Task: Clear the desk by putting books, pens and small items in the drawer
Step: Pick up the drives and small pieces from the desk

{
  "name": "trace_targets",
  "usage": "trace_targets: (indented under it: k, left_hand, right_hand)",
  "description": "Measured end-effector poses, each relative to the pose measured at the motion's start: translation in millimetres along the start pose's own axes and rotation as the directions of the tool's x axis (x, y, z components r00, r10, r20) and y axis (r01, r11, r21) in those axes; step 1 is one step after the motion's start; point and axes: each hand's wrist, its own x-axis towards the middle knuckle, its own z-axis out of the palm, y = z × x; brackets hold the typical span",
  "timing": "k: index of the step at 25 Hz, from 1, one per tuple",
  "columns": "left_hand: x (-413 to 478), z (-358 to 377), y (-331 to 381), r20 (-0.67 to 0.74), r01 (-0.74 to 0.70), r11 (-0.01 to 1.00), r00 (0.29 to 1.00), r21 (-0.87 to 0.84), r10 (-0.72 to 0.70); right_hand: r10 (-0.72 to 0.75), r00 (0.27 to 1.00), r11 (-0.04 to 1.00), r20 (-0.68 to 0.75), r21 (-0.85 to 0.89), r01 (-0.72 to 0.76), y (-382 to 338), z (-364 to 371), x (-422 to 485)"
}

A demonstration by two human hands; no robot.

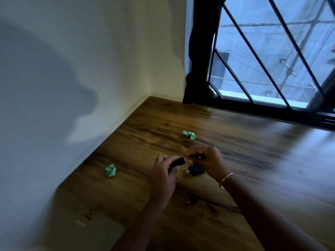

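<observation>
Gripping stick (178, 162), left hand (164, 170); dark bit (195, 156), right hand (208, 161).

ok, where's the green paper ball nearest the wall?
Head view: green paper ball lies left on the desk, beside the wall, left of the left hand.

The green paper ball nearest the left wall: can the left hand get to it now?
Probably yes: bare desk lies between the left hand and that green paper ball. But the hand grips a small black object, so it is not free.
</observation>
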Motion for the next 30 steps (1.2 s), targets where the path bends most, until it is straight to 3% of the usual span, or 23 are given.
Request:
trace_targets:
  k: [8,14,17,22,26,30]
  left_hand:
    - [-13,11,14,0.039,-0.161,0.986,0.986,0.038,0.159]
    - [-28,27,19,0.285,-0.271,0.951,0.933,0.15,0.22]
    - [-37,33,19,0.299,-0.195,0.956,0.946,0.217,0.125]
    - [-55,25,8,0.312,-0.097,0.936,0.95,0.337,-0.014]
    - [-59,21,9,0.294,-0.107,0.912,0.956,0.397,-0.016]
    - [-53,13,4,0.245,-0.047,0.892,0.967,0.449,-0.073]
  right_hand:
    - [-0.005,0.998,1.0,-0.069,0.008,0.005,0,-15,-28]
    - [-0.055,0.998,0.93,-0.018,-0.364,0.045,24,-18,-79]
    - [0.043,0.994,0.907,-0.105,-0.413,-0.083,37,-13,-96]
    - [0.057,0.988,0.838,-0.146,-0.53,-0.127,39,-13,-110]
    - [0.161,0.985,0.837,-0.065,-0.519,-0.172,28,-12,-108]
    - [0.192,0.971,0.818,0.141,-0.57,-0.079,12,-10,-99]
